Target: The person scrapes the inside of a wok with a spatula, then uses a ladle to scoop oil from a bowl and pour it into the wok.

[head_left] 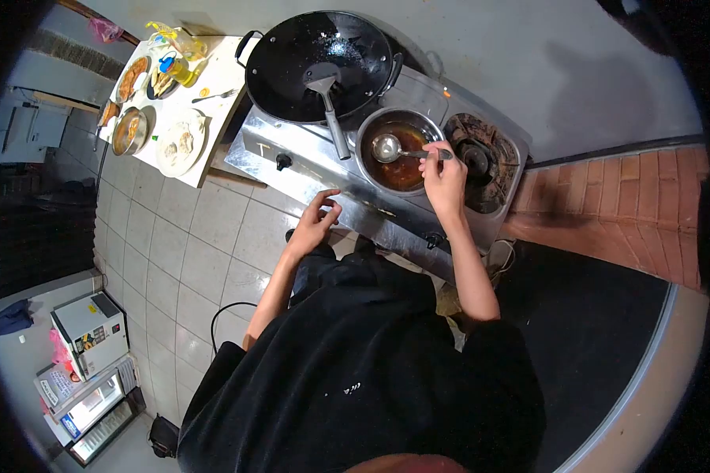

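My right hand (443, 177) is closed around the handle of a metal ladle (386, 148). The ladle's bowl lies over a steel pot (360, 151) that holds brown liquid (406, 172). In front of the stove my left hand (317, 221) hangs in the air with its fingers apart and slightly curled, holding nothing. A black wok (292, 71) sits on the stove behind and left of the pot. A metal spatula (330, 114) rests in it, its handle sticking out over the wok's near rim.
Right of the pot is a bare, rusty burner (473, 162). The stove's steel front (323, 177) carries black knobs (283, 162). On the left, a white table (221, 75) bears a plate (180, 162), a steel bowl (130, 131), an oil bottle (180, 72) and a fork (214, 96). A brick ledge (599, 185) stands at right.
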`<state>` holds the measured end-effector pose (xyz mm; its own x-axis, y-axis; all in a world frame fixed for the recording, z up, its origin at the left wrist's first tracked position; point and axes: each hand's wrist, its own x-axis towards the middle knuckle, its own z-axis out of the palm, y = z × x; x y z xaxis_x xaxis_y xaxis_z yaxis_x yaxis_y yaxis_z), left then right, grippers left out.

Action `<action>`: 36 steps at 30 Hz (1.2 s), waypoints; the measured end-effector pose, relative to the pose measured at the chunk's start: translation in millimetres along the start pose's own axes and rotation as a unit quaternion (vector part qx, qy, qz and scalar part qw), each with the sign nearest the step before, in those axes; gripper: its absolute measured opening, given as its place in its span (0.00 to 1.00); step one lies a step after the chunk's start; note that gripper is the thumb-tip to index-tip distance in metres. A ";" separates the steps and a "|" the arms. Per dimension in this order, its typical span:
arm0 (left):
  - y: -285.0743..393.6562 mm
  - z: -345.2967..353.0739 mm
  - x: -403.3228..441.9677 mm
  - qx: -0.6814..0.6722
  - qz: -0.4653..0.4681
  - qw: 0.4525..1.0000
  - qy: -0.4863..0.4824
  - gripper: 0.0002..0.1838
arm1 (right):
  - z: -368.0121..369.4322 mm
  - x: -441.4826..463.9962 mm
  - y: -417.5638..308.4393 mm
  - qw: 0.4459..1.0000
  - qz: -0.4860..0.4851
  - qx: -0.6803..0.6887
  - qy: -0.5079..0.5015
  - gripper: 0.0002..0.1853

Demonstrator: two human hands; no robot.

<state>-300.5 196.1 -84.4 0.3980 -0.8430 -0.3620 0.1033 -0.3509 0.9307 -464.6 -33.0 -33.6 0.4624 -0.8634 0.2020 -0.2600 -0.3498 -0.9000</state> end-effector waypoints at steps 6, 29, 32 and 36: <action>-14.3 -3.4 -6.4 0.003 -0.018 1.000 0.007 0.22 | 8.6 -0.1 7.8 1.000 -0.001 -0.017 -0.010 0.04; -12.9 2.6 -10.3 0.001 -0.021 1.000 0.015 0.21 | 13.9 -4.7 14.9 1.000 0.008 -0.011 -0.021 0.07; -11.8 1.2 -11.8 -0.001 -0.034 0.999 0.016 0.21 | 13.8 -5.7 12.4 1.000 0.006 -0.008 -0.016 0.08; -16.8 -0.1 -11.3 -0.002 -0.027 1.000 0.014 0.21 | 10.2 -4.5 15.1 0.999 0.023 -0.007 -0.022 0.06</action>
<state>-306.6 211.6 -96.0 0.4180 -0.8108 -0.4098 0.1295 -0.3933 0.9103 -462.0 -30.7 -52.0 0.4863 -0.8618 0.1441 -0.2926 -0.3161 -0.9025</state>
